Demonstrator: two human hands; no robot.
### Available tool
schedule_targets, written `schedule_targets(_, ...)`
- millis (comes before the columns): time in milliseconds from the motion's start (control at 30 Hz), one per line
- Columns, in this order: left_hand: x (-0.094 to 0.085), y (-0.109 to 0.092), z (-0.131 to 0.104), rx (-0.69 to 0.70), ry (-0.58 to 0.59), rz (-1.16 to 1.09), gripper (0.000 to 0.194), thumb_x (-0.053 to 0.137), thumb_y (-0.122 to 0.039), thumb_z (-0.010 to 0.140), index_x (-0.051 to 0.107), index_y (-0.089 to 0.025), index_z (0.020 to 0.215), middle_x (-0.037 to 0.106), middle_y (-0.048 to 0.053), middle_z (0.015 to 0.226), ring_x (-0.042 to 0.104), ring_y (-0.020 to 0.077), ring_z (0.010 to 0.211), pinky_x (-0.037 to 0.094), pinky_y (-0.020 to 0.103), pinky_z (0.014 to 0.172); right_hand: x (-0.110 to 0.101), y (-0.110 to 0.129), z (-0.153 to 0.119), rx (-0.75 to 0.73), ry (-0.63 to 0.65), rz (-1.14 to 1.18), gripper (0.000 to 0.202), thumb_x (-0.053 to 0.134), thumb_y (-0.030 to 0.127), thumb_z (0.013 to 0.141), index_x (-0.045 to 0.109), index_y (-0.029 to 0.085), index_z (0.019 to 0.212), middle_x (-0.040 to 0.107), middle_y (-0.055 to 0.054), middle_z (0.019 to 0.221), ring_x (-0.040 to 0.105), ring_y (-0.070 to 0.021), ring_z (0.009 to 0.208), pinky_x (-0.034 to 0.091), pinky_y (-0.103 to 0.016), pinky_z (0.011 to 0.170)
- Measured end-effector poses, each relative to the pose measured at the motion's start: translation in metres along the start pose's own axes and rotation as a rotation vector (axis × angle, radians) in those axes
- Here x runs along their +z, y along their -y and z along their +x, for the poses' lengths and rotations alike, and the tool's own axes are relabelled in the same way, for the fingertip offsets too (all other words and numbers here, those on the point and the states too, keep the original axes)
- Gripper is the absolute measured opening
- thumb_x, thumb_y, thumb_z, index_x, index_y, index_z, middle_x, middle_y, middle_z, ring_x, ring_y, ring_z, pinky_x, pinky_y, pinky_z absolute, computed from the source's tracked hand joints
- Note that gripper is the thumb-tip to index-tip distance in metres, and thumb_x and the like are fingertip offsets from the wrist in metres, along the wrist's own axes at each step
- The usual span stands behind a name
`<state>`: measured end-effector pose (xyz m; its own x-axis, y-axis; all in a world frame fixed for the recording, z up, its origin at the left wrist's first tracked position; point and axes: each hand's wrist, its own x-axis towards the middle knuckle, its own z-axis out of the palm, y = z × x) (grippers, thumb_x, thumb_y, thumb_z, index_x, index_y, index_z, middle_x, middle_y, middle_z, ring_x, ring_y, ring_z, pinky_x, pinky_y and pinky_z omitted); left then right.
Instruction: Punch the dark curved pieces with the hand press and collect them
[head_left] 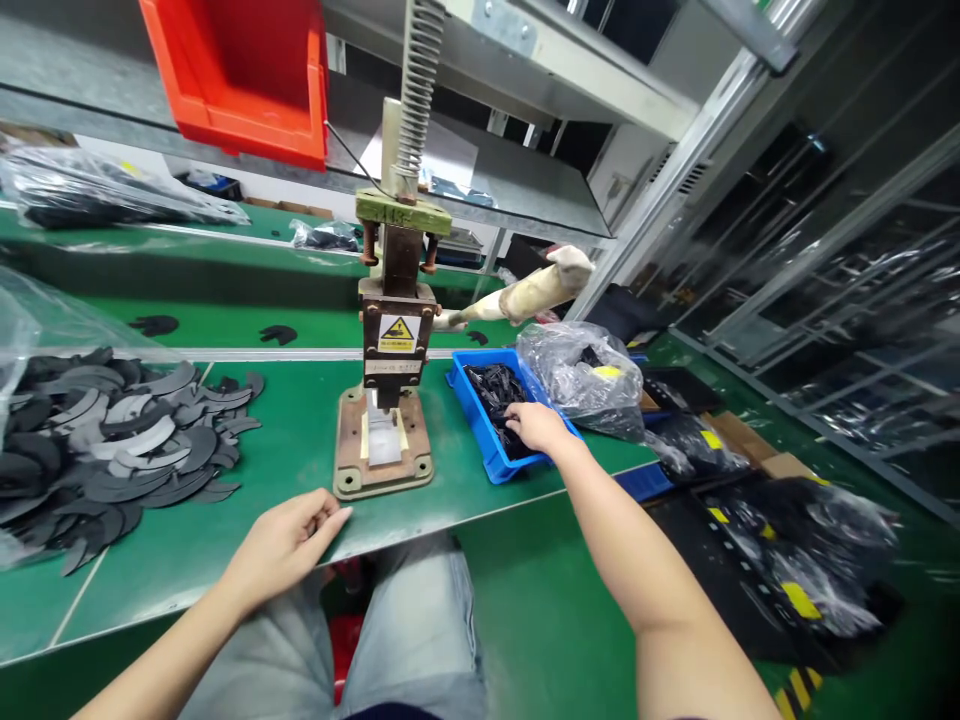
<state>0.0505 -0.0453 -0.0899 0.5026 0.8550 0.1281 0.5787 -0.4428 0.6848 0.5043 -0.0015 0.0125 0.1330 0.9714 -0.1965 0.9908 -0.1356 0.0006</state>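
Note:
My right hand [536,426] reaches into a blue bin [491,455] of small black pieces [495,388]. Its fingers are pinched together at a small black piece, whose exact shape I cannot make out. At the table's front edge rests my left hand [296,540], fingers loosely curled and nothing visible in it. Between the hands and farther back stands an arbor press [396,345] with a warning label and a tall spring. On its base [349,470], a clear and whitish fixture [384,440] sits under the ram.
A large heap of curved black pieces [142,430] lies left, partly beside plastic film. The press's wrapped handle [525,295] sticks out above the blue bin. A red bin [247,90] hangs over the back. Bagged parts [581,375] stand right of the blue bin.

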Motion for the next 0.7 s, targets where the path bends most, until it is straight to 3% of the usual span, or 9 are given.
schedule_targets(133,0.0,0.0,-0.001,-0.012,-0.012,-0.026,0.035,0.055,-0.054,0.102,0.065,-0.024,0.087,0.065,-0.004,0.07,0.062,0.0151,0.066,0.047,0.024,0.065,-0.008,-0.004,-0.013,0.027,-0.16,0.078,0.038,0.061,0.046,0.099,0.066,0.019,0.124,0.069,-0.009,0.127,0.066,-0.0214,0.116,0.056,-0.047,0.105)
schedule_targets(233,0.001,0.002,-0.001,-0.015,-0.021,-0.054,0.035,0.055,-0.055,0.101,0.065,-0.024,0.087,0.065,-0.004,0.071,0.062,0.0151,0.066,0.048,0.024,0.066,-0.015,-0.001,-0.027,0.02,-0.29,0.155,0.029,0.054,0.039,0.101,0.068,0.022,0.119,0.071,-0.009,0.126,0.065,-0.0221,0.12,0.052,-0.042,0.107)
schedule_targets(400,-0.002,-0.003,-0.001,-0.046,-0.092,-0.168,0.035,0.058,-0.054,0.1,0.065,-0.022,0.087,0.062,-0.003,0.072,0.058,0.0143,0.066,0.047,0.024,0.063,-0.014,0.033,-0.063,-0.103,-0.449,0.341,0.034,0.039,0.041,0.105,0.065,0.022,0.116,0.072,-0.01,0.12,0.065,-0.0229,0.113,0.049,-0.038,0.103)
schedule_targets(533,-0.011,-0.038,0.001,0.015,-0.167,-0.294,0.027,0.06,-0.046,0.101,0.066,-0.02,0.094,0.063,-0.001,0.078,0.058,0.0135,0.07,0.049,0.025,0.066,0.002,0.083,-0.097,-0.317,-0.391,0.538,0.036,0.031,0.045,0.107,0.058,0.022,0.099,0.068,-0.005,0.093,0.063,-0.0174,0.086,0.049,-0.033,0.086)
schedule_targets(600,-0.016,-0.061,0.002,0.08,-0.204,-0.352,0.022,0.063,-0.041,0.101,0.066,-0.02,0.105,0.065,0.0,0.085,0.061,0.014,0.076,0.052,0.026,0.071,0.012,0.108,-0.112,-0.443,-0.311,0.634,0.036,0.029,0.045,0.108,0.055,0.023,0.093,0.065,-0.003,0.087,0.06,-0.0156,0.08,0.049,-0.031,0.081)
schedule_targets(700,-0.019,-0.085,0.002,0.154,-0.197,-0.416,0.029,0.064,-0.035,0.1,0.063,-0.021,0.125,0.069,0.004,0.097,0.064,0.0147,0.082,0.055,0.028,0.076,0.023,0.137,-0.127,-0.609,-0.181,0.751,0.035,0.03,0.044,0.108,0.053,0.023,0.09,0.063,-0.002,0.083,0.058,-0.0147,0.077,0.048,-0.031,0.078)
